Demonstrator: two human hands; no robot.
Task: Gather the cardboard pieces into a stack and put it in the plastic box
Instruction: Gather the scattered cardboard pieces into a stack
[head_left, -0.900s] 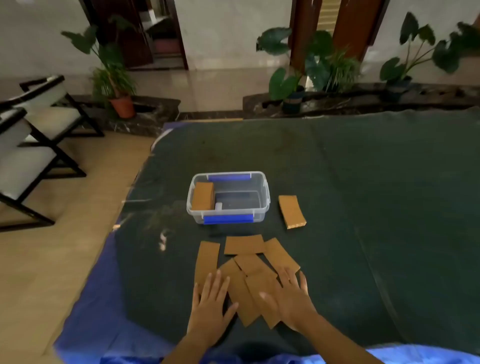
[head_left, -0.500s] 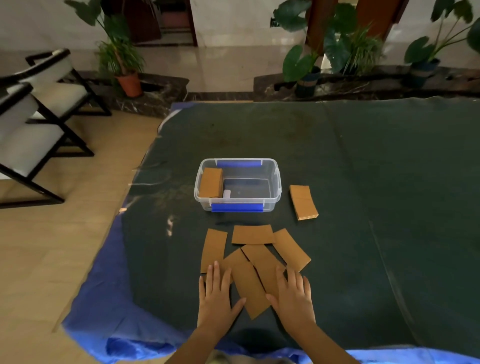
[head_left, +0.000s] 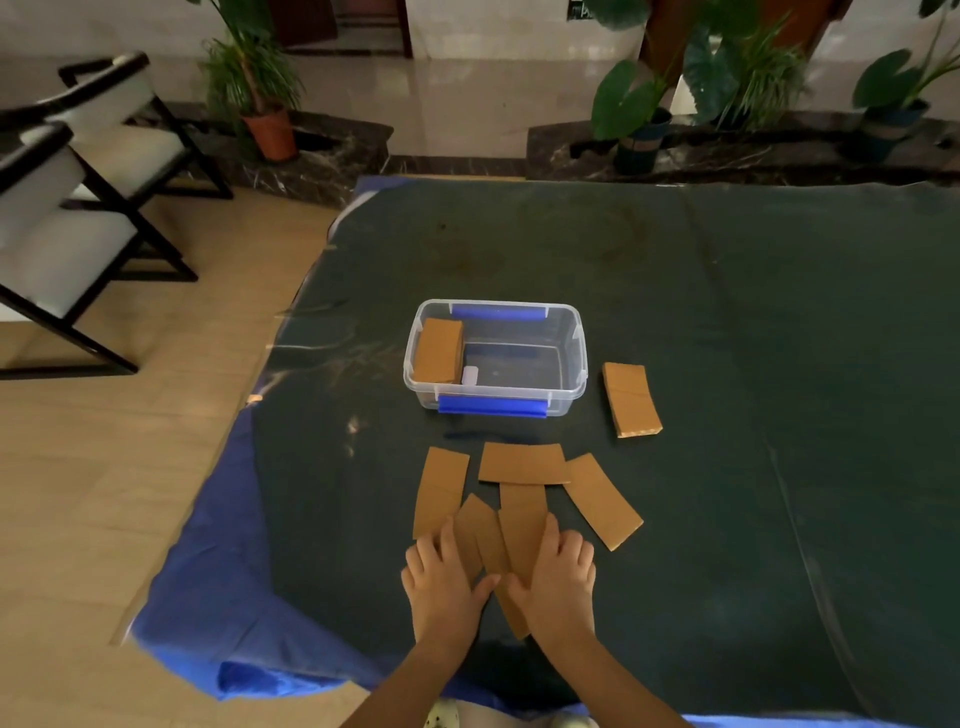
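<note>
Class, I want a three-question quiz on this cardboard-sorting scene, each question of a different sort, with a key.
1. True or false: the plastic box already holds a stack of cardboard.
2. Multiple choice: the separate stack outside the box lies A) to its left, B) to its right, C) behind it.
3. Short answer: what are the left hand and right hand doing?

Key
1. True; it sits at the box's left end.
2. B.
3. Both lie flat on the overlapping loose pieces nearest the person, pressing them from either side.
</note>
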